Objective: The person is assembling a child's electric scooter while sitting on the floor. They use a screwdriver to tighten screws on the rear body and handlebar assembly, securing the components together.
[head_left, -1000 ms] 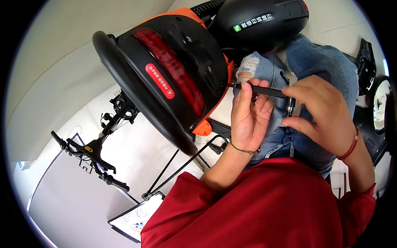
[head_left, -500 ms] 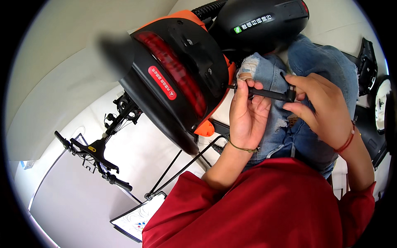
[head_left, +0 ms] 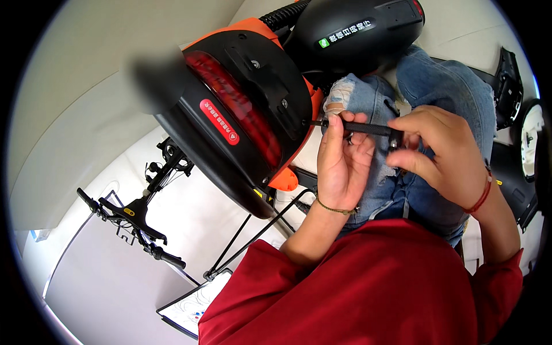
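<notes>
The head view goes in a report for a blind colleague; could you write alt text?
A person's left hand holds a black tool near its thin tip, by a black-and-orange housing with a red strip; the right hand is at the tool's other end. The person wears a red top and jeans.

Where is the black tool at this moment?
In the head view, the black tool is right of centre, beside the black-and-orange casing, with the left hand near its thin tip and the right hand at its other end.
</notes>
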`<action>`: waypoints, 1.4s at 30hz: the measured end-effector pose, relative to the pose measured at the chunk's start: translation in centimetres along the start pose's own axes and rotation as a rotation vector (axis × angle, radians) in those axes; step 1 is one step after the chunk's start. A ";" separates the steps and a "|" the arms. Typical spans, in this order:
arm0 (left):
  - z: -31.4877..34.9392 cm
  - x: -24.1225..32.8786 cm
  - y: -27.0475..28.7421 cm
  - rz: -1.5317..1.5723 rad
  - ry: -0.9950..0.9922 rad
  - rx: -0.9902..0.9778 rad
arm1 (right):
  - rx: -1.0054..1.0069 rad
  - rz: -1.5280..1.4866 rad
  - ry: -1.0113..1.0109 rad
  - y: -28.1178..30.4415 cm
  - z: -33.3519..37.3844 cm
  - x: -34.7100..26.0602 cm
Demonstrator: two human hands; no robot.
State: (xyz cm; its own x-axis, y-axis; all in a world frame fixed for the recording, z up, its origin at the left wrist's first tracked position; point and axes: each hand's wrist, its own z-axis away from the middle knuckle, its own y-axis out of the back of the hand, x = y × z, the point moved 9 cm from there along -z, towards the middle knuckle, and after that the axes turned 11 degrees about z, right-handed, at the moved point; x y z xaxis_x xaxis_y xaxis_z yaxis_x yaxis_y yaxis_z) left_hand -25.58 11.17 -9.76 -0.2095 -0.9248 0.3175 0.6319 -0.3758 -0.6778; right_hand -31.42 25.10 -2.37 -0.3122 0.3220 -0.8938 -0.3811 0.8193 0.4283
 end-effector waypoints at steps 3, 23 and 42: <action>0.3 0.1 0.3 -0.084 -0.022 0.053 | -0.022 -0.069 -0.377 -2.1 0.3 2.4; 0.1 0.9 0.5 -0.069 -0.068 -0.004 | -0.271 -0.576 -0.724 -4.0 2.9 3.6; 0.5 0.4 0.2 -0.076 -0.027 0.008 | 0.077 -0.187 -0.317 0.5 0.8 1.4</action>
State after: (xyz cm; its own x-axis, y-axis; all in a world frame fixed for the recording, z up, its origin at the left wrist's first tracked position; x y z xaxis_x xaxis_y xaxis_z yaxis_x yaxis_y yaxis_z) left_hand -25.16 10.75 -9.44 -0.2373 -0.8915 0.3858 0.6205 -0.4447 -0.6459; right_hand -31.33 26.33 -3.56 0.0463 0.2842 -0.9576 -0.3357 0.9073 0.2531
